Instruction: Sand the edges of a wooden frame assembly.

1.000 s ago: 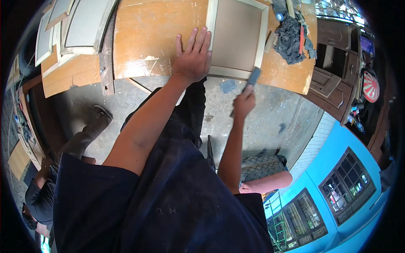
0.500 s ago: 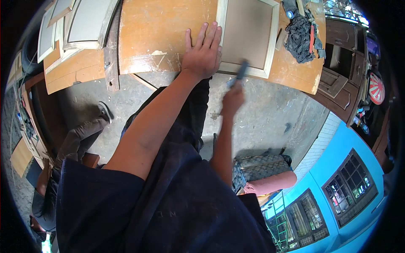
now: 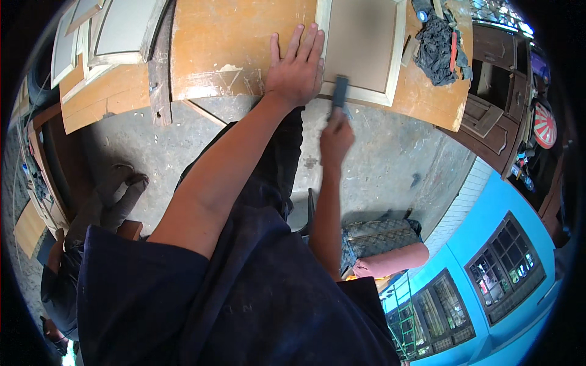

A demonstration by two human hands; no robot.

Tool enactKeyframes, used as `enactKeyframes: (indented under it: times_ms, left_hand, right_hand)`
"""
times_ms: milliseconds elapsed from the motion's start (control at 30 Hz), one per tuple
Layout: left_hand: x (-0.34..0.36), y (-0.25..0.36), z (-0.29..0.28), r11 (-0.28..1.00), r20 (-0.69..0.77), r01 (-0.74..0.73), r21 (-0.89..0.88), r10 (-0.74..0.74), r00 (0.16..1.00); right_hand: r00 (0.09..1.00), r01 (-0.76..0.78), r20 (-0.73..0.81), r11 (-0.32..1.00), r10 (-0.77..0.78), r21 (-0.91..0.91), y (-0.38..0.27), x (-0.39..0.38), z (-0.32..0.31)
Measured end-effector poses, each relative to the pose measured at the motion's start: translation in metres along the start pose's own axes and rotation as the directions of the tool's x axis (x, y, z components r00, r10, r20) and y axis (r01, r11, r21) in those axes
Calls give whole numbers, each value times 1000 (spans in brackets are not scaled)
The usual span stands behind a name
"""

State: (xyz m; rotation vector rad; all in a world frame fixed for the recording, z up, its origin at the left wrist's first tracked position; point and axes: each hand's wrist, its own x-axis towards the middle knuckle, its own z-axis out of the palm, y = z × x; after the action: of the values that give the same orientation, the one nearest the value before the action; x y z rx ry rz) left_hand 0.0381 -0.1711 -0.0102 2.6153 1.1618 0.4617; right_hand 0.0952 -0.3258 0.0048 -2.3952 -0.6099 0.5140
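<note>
A cream-edged wooden panel with a brown centre lies on the orange-brown tabletop. My left hand rests flat with fingers spread, its right side against the panel's left edge. Closed around a dark, narrow flat tool, my right hand is just off the table's near side. The tool's squared far end meets the near rail of the panel. Motion blur leaves its exact kind unclear.
Several similar panels are stacked at the left. Crumpled black material and a red-handled item lie right of the panel. A brown cabinet stands farther right. A seated person is at the lower left, near a patterned bundle across the floor.
The tool in my right hand has shifted slightly left along the panel's near rail. My left hand stays in place. At the left, the other person's legs have drawn back.
</note>
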Motion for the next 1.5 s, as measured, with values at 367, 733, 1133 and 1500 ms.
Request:
enactKeyframes:
  times_ms: [367, 733, 1133, 1500]
  left_hand:
    - [1, 3, 0, 999, -18, -16, -29, 15, 1000]
    - [1, 3, 2, 999, -47, -17, -45, 15, 999]
    - [5, 2, 2, 998, -41, -23, -58, 20, 999]
    - [1, 2, 3, 999, -50, -24, -26, 23, 998]
  right_hand:
    - [992, 79, -91, 996, -83, -42, 15, 0, 15]
    - [996, 16, -90, 999, -13, 36, 26, 1, 12]
    - [992, 106, -68, 994, -107, -21, 12, 5, 7]
    - [1000, 8, -13, 1000, -9, -25, -8, -8, 10]
